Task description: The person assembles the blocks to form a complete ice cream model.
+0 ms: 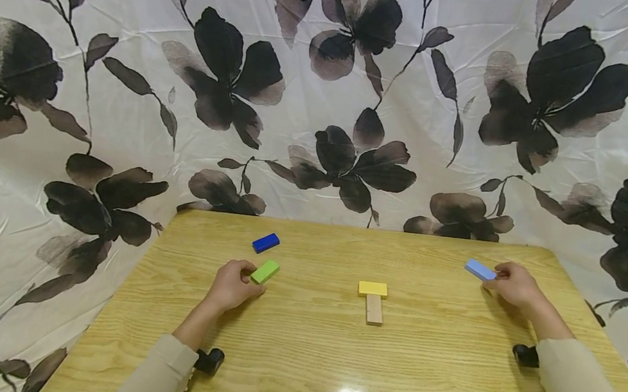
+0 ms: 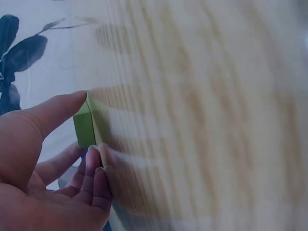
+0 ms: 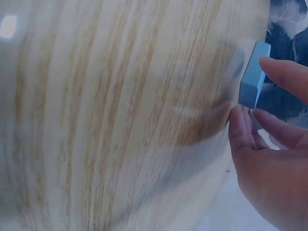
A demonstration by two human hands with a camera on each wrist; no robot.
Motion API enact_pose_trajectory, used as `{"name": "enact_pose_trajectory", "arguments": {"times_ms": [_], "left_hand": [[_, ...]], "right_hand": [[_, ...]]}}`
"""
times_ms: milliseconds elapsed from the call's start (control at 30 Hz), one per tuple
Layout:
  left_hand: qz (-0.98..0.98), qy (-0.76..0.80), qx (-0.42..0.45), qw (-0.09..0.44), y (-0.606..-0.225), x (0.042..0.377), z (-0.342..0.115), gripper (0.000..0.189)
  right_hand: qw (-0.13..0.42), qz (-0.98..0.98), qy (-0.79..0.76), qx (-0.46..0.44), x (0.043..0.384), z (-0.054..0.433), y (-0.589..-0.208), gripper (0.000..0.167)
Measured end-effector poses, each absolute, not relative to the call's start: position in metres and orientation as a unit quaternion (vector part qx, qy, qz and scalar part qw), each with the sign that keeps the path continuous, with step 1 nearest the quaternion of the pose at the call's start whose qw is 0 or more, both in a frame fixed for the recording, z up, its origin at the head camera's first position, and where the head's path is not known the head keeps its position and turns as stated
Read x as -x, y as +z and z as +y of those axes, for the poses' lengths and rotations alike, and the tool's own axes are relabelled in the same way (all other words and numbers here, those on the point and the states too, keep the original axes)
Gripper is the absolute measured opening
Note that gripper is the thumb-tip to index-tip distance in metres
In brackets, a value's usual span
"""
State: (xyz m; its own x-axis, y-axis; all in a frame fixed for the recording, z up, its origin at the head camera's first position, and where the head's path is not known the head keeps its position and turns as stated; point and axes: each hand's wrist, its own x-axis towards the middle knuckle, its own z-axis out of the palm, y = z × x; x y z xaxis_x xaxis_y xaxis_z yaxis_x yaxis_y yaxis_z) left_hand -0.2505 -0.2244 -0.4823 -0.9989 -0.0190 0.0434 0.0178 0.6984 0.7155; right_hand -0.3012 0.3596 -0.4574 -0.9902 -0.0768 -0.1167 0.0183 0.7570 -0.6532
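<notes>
My left hand (image 1: 234,285) pinches a lime-green block (image 1: 265,272) by its near end, thumb on one side and fingers on the other. The left wrist view shows the green block (image 2: 84,129) between thumb and fingertips, low against the table. At the right, my right hand (image 1: 515,285) pinches the near end of a light blue block (image 1: 480,270). In the right wrist view the light blue block (image 3: 254,77) has the thumb on one side and fingertips at its lower end. Just beyond the green block lies a dark blue block (image 1: 266,243).
Near the middle of the wooden table (image 1: 296,349), a yellow block (image 1: 372,289) lies crosswise. A natural wood block (image 1: 374,310) meets its front side, forming a T. A floral cloth (image 1: 354,97) hangs behind the table's back edge.
</notes>
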Motion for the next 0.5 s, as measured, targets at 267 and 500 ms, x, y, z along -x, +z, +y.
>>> {"name": "enact_pose_trajectory", "arguments": {"times_ms": [267,500], "left_hand": [[-0.921,-0.389,-0.015,0.018,-0.4836,0.2497,-0.2243,0.040],[-0.922,-0.386,-0.012,0.023,-0.4838,0.2508,-0.2243,0.038]], "right_hand": [[0.050,0.936,-0.347,0.005,0.3070,0.3626,-0.4633,0.056],[0.041,0.938,-0.345,-0.002,0.3106,0.3630,-0.4656,0.050]]}}
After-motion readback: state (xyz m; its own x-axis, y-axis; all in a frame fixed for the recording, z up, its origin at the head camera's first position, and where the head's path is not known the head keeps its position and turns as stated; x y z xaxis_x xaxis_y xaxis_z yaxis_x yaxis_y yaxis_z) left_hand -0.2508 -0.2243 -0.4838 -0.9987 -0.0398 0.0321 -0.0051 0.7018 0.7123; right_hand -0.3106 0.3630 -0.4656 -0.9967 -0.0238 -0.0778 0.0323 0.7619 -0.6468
